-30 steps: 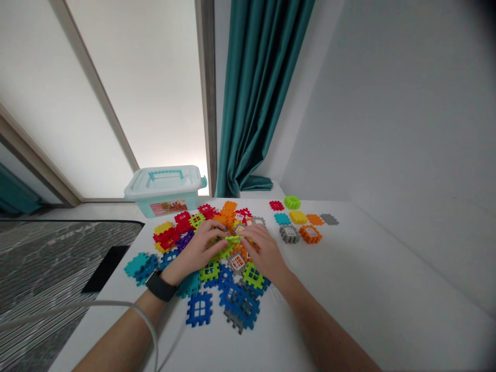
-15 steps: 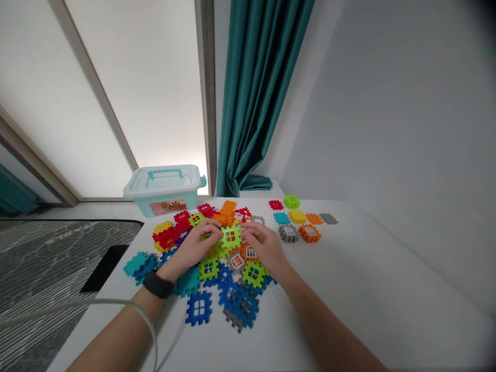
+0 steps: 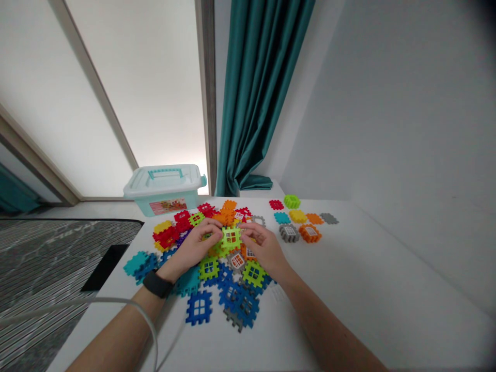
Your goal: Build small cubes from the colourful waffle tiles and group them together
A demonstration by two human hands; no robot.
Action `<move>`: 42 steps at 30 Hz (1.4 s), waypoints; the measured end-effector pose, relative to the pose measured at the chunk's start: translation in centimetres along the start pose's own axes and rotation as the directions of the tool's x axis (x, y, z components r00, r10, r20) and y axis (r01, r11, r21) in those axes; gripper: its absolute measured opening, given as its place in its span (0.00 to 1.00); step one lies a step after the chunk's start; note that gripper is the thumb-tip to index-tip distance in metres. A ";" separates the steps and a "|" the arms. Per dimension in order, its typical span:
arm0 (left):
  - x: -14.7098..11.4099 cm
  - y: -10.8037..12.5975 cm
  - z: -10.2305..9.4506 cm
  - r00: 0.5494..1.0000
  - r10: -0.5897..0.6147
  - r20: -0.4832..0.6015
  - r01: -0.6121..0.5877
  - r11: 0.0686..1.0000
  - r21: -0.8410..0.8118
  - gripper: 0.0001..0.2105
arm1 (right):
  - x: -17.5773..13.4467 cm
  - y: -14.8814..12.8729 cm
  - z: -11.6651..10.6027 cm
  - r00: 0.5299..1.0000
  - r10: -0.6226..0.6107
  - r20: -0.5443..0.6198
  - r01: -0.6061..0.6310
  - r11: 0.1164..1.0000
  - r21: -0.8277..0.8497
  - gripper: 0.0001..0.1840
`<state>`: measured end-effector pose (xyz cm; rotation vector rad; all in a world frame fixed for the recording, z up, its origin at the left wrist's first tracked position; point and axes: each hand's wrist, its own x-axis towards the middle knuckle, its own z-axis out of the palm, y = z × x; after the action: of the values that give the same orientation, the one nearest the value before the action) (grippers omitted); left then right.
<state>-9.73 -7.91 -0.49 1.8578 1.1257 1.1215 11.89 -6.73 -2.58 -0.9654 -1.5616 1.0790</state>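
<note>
Looping in from the left at the near side, a pale cable (image 3: 134,305) curves in front of the person's left forearm. White and smooth, the table (image 3: 302,315) spreads under both arms, its right side bare of pieces toward me. A blue window tile (image 3: 199,308) lies flat on it, a little apart from the heap, and a dark watch (image 3: 158,284) circles the left wrist.

Beyond that, the left hand (image 3: 198,243) and the right hand (image 3: 265,249) face each other, fingers drawn in, holding a lime green tile (image 3: 231,238) by opposite edges. It is tilted up, its window facing the person, over the middle of a jumbled pile of blue, teal, orange and red pieces.

To the left of the table runs a grey striped carpet (image 3: 50,310), with a flat black object (image 3: 104,268) beside the table's edge. Farther along the tabletop, on the right, small coloured pieces sit in loose rows, including an orange stack (image 3: 310,234) and a grey stack (image 3: 289,233). A mint tub (image 3: 170,195) with its lid on stands at the far left. Behind everything hang a dark teal curtain (image 3: 263,98), a plain pale wall (image 3: 395,134) and bright white panels (image 3: 143,77).
</note>
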 end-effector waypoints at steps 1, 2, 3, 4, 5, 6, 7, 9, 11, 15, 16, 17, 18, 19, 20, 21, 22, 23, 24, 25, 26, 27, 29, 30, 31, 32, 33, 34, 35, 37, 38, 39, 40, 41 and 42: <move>0.0 0.0 0.0 1.000 0.001 0.000 -0.001 1.000 0.002 0.14 | 0.0 0.0 0.0 1.000 0.000 0.002 0.000 1.000 0.002 0.12; 0.0 -0.1 0.0 1.000 0.003 0.000 -0.003 1.000 0.004 0.14 | 0.0 -0.1 0.0 1.000 -0.001 0.002 0.001 1.000 0.005 0.12; 0.0 -0.1 0.0 1.000 0.004 -0.002 -0.004 1.000 0.006 0.14 | -0.1 -0.1 0.0 1.000 -0.001 0.003 0.001 1.000 0.009 0.12; 0.0 -0.2 0.0 1.000 0.004 -0.002 -0.004 1.000 0.006 0.14 | -0.1 -0.1 0.0 1.000 -0.003 0.004 0.003 1.000 0.013 0.12; 0.0 -0.2 0.1 1.000 0.001 -0.002 -0.001 1.000 0.004 0.13 | -0.1 -0.2 0.0 1.000 -0.003 0.006 0.003 1.000 0.018 0.12; 0.0 -0.2 0.1 1.000 -0.003 -0.001 0.003 1.000 0.000 0.13 | -0.1 -0.2 0.0 1.000 -0.003 0.010 0.003 1.000 0.022 0.12; 0.1 -0.2 0.1 1.000 -0.008 0.000 0.008 1.000 -0.005 0.14 | -0.1 -0.2 0.0 1.000 -0.001 0.014 0.001 1.000 0.025 0.12; 0.1 -0.2 0.1 1.000 -0.018 0.008 0.018 1.000 -0.016 0.14 | 0.0 -0.1 0.0 1.000 0.006 0.018 -0.007 0.999 0.033 0.13; 0.1 -0.1 0.1 0.999 -0.031 0.014 0.032 0.999 -0.027 0.14 | 0.0 -0.1 0.0 1.000 0.016 0.021 -0.017 0.999 0.045 0.13; 0.1 0.0 0.0 0.999 -0.049 0.023 0.050 0.997 -0.054 0.14 | 0.1 0.1 0.0 0.999 0.039 0.027 -0.040 0.997 0.063 0.14; 0.0 0.0 0.0 0.999 -0.048 0.023 0.049 0.997 -0.059 0.14 | 0.1 0.2 0.0 0.998 0.045 0.031 -0.047 0.997 0.058 0.15; 0.0 0.1 0.0 0.999 -0.045 0.023 0.047 0.997 -0.061 0.14 | 0.1 0.2 0.0 0.998 0.052 0.036 -0.053 0.997 0.048 0.16; 0.0 0.1 0.0 0.999 -0.042 0.022 0.043 0.997 -0.061 0.14 | 0.2 0.2 0.0 0.998 0.056 0.043 -0.058 0.998 0.034 0.17; 0.0 0.1 0.1 0.999 -0.038 0.019 0.039 0.998 -0.057 0.14 | 0.2 0.2 0.1 0.997 0.058 0.047 -0.058 0.998 0.017 0.17; 0.0 0.1 0.1 0.999 -0.033 0.018 0.034 0.998 -0.048 0.14 | 0.1 0.2 0.1 0.997 0.054 0.049 -0.053 0.999 -0.006 0.16; 0.0 0.1 0.1 0.999 -0.026 0.017 0.027 0.999 -0.035 0.13 | 0.1 0.2 0.1 0.998 0.040 0.046 -0.038 0.999 -0.039 0.15; 0.1 0.0 0.2 1.000 -0.020 0.016 0.020 1.000 -0.018 0.13 | 0.0 0.2 0.1 0.999 0.013 0.040 -0.010 0.997 -0.083 0.14; 0.1 0.0 0.3 1.000 -0.014 0.012 0.014 1.000 0.002 0.13 | 0.0 0.2 0.1 0.999 -0.026 0.029 0.030 0.990 -0.138 0.13; 0.1 -0.1 0.4 1.000 -0.009 0.005 0.008 1.000 0.023 0.12 | -0.1 0.2 0.1 0.997 -0.078 0.018 0.081 0.976 -0.201 0.12; 0.2 -0.3 0.4 1.000 -0.003 -0.003 0.003 0.999 0.045 0.12 | -0.2 0.2 0.2 0.990 -0.140 0.011 0.138 0.954 -0.266 0.11; 0.2 -0.4 0.5 1.000 0.003 -0.010 -0.002 0.998 0.064 0.11 | -0.3 0.2 0.2 0.978 -0.207 0.012 0.200 0.923 -0.328 0.11; 0.2 -0.5 0.5 1.000 0.009 -0.014 -0.008 0.997 0.081 0.11 | -0.4 0.3 0.3 0.962 -0.273 0.019 0.260 0.887 -0.382 0.10; 0.2 -0.6 0.6 1.000 0.018 -0.012 -0.017 0.994 0.105 0.10 | -0.5 0.4 0.3 0.919 -0.391 0.044 0.365 0.807 -0.465 0.09; 0.1 -0.6 0.5 1.000 0.021 -0.007 -0.020 0.993 0.112 0.11 | -0.5 0.4 0.3 0.897 -0.438 0.056 0.405 0.768 -0.497 0.09; 0.1 -0.5 0.5 1.000 0.022 0.000 -0.022 0.993 0.116 0.11 | -0.5 0.5 0.3 0.877 -0.476 0.064 0.436 0.732 -0.524 0.09; 0.1 -0.5 0.5 1.000 0.021 0.007 -0.021 0.993 0.116 0.12 | -0.5 0.5 0.2 0.860 -0.505 0.070 0.457 0.702 -0.546 0.09; 0.0 -0.5 0.5 1.000 0.020 0.014 -0.021 0.993 0.116 0.12 | -0.5 0.5 0.2 0.847 -0.526 0.076 0.471 0.677 -0.565 0.09; 0.0 -0.5 0.5 1.000 0.019 0.020 -0.021 0.993 0.117 0.13 | -0.6 0.4 0.1 0.837 -0.540 0.082 0.480 0.656 -0.582 0.08; 0.0 -0.5 0.4 1.000 0.018 0.025 -0.021 0.993 0.119 0.13 | -0.6 0.4 0.0 0.829 -0.552 0.089 0.488 0.637 -0.596 0.08; -0.1 -0.6 0.4 0.999 0.020 0.035 -0.024 0.992 0.123 0.13 | -0.6 0.3 -0.1 0.811 -0.574 0.110 0.508 0.601 -0.617 0.08; -0.1 -0.6 0.4 0.999 0.022 0.045 -0.027 0.992 0.124 0.12 | -0.7 0.2 -0.1 0.802 -0.585 0.123 0.521 0.583 -0.623 0.08; -0.1 -0.7 0.4 0.998 0.027 0.057 -0.034 0.991 0.127 0.12 | -0.7 0.2 -0.2 0.792 -0.595 0.135 0.533 0.568 -0.627 0.08; -0.1 -0.7 0.4 0.997 0.036 0.068 -0.045 0.990 0.134 0.11 | -0.7 0.1 -0.2 0.786 -0.601 0.146 0.543 0.557 -0.628 0.08; -0.2 -0.7 0.4 0.996 0.052 0.075 -0.062 0.987 0.147 0.10 | -0.7 0.1 -0.2 0.783 -0.602 0.153 0.549 0.554 -0.626 0.09; -0.2 -0.8 0.4 0.995 0.074 0.072 -0.085 0.982 0.170 0.08 | -0.7 0.1 -0.2 0.786 -0.597 0.157 0.549 0.559 -0.622 0.09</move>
<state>-9.63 -7.85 -1.38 2.0740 1.1518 1.0265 12.21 -7.34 -2.83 -0.7918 -2.0373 0.0044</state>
